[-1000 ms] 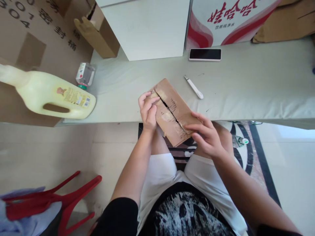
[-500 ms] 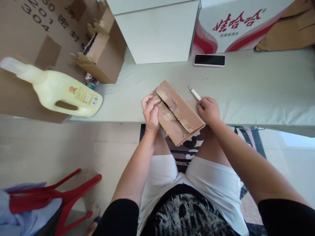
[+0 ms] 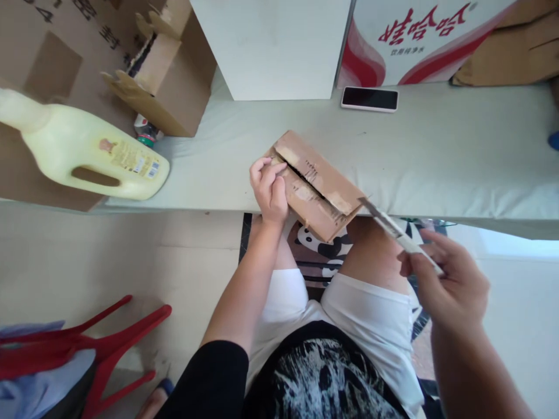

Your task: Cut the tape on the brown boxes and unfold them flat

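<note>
A small flat cardboard box [image 3: 325,185] with a dark slit between its top flaps lies slantwise at the table's front edge, one corner jutting past it. My left hand [image 3: 271,195] grips its left end, fingers on the top. In my right hand [image 3: 452,279] is a white utility knife [image 3: 399,234], raised in front of the table edge. Its grey blade points up and left, close to the box's right corner; whether the two touch I cannot tell.
A yellow jug [image 3: 94,154] and an open carton [image 3: 170,75] stand on the left. At the back are a white box [image 3: 279,52], a red-and-white carton [image 3: 414,49] and a phone [image 3: 369,99]. A red chair [image 3: 109,343] is at lower left.
My right hand has lifted the utility knife off the table and drawn it toward me and to the right. My left hand still grips the box, and the view has shifted slightly.
</note>
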